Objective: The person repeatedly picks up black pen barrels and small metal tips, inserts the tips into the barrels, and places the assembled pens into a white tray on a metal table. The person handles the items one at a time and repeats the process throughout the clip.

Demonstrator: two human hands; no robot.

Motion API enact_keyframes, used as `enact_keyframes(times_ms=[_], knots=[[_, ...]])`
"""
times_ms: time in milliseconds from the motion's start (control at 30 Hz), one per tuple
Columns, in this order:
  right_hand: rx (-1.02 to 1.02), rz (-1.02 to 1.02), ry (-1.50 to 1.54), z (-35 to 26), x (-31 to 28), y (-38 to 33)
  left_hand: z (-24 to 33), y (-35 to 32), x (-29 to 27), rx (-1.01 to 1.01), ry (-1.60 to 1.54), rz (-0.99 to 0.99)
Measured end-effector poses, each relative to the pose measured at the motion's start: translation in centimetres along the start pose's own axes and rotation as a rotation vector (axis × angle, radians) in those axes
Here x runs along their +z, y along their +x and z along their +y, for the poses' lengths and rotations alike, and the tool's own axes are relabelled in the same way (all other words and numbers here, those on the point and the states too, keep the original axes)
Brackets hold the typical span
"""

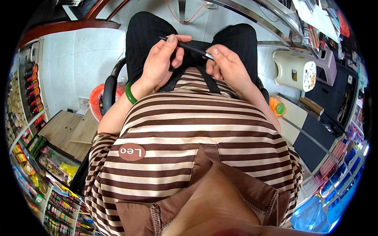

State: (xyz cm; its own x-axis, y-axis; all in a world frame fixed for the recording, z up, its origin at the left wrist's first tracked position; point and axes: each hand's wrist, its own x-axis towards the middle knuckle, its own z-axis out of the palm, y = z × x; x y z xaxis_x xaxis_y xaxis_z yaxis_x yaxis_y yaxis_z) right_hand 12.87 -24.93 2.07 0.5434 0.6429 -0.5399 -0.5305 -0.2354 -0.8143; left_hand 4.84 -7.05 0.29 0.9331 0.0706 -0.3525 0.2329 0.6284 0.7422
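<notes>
A slim black pen [193,48] spans the gap between my two hands above my lap. Its thin tip points to the left, and a small white label shows near its right end. My left hand [158,59] pinches it close to the tip, thumb on top, with the index finger stretched out. The fingers of my right hand [229,65] close round the labelled end. A small black piece shows under my left palm; I cannot make out what it is. Black straps [208,80] lie across my lap, and a green bangle [130,93] circles my left wrist.
I sit in a chair with a black armrest [109,94]. On the right stand a cream plastic stool [289,69] and an orange jar with a green lid [279,108]. A red basin [96,98] is on the left floor, near shelves of bottles [34,88]. A metal frame [182,11] lies ahead.
</notes>
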Motion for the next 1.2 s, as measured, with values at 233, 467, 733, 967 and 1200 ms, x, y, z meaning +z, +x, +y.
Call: enact_keyframes(times_ms=[233, 467, 733, 967, 1200], knots=[[-0.109, -0.005, -0.181, 0.2, 0.0, 0.0, -0.1, -0.1, -0.1, -0.025, -0.030, -0.020], [-0.272, 0.136, -0.227, 0.4, 1.1, 0.3, 0.0, 0.0, 0.0, -0.022, 0.010, 0.018], [0.027, -0.062, -0.087, -0.2, 0.2, 0.2, -0.1, -0.2, 0.0, -0.027, 0.032, -0.034], [-0.224, 0.020, -0.362, 0.2, 1.3, 0.3, 0.1, -0.1, -0.1, -0.047, 0.062, 0.021], [0.152, -0.185, 0.159, -0.4, 0.4, 0.4, 0.0, -0.1, -0.4, -0.004, 0.166, -0.030]])
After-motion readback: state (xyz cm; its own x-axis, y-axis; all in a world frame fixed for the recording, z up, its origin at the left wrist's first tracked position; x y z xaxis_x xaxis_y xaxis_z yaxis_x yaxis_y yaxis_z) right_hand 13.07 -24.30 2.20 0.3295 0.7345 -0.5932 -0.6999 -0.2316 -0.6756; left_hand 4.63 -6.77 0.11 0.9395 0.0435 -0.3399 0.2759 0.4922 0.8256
